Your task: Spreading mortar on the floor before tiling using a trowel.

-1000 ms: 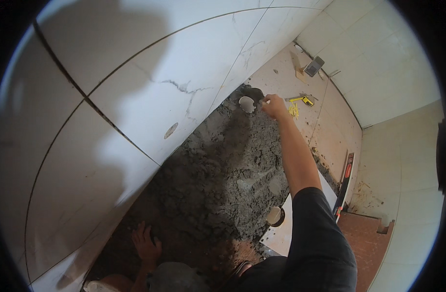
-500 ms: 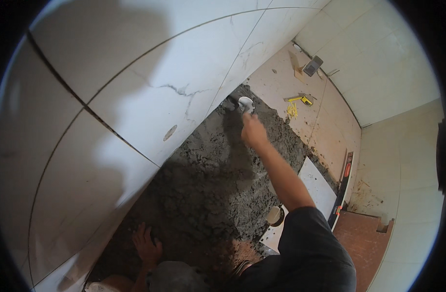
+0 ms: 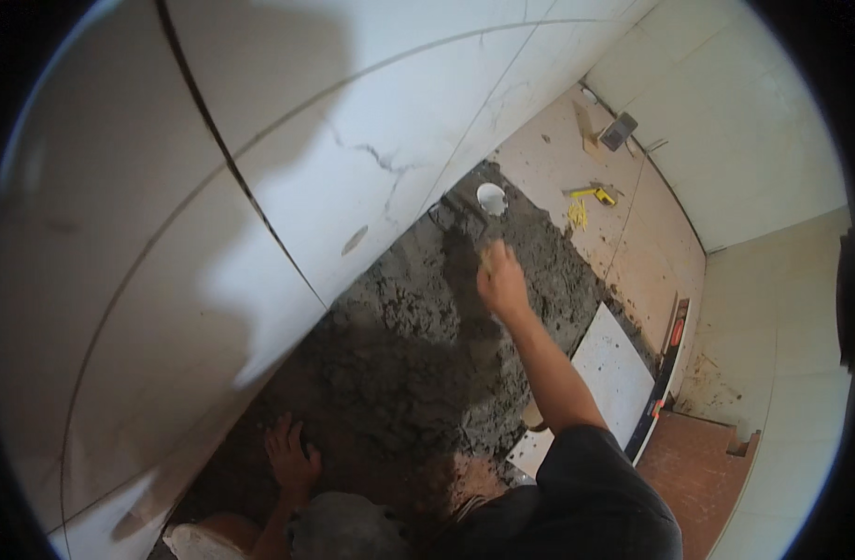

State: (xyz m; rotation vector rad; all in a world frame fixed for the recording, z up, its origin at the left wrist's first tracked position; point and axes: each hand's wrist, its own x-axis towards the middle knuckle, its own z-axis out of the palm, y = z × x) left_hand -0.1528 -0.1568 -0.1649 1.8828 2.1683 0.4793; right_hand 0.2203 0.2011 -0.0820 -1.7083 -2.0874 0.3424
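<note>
Right hand (image 3: 500,280) fingers curled around trowel (image 3: 460,219) over mortar (image 3: 418,355)

No packages, signs or screens are to be seen. One small red-orange patch that may be a label (image 3: 676,332) is found on the long dark level (image 3: 664,373), which lies well to the right of the right hand (image 3: 502,285) on the mortar; its shape is too small to be told.
</note>
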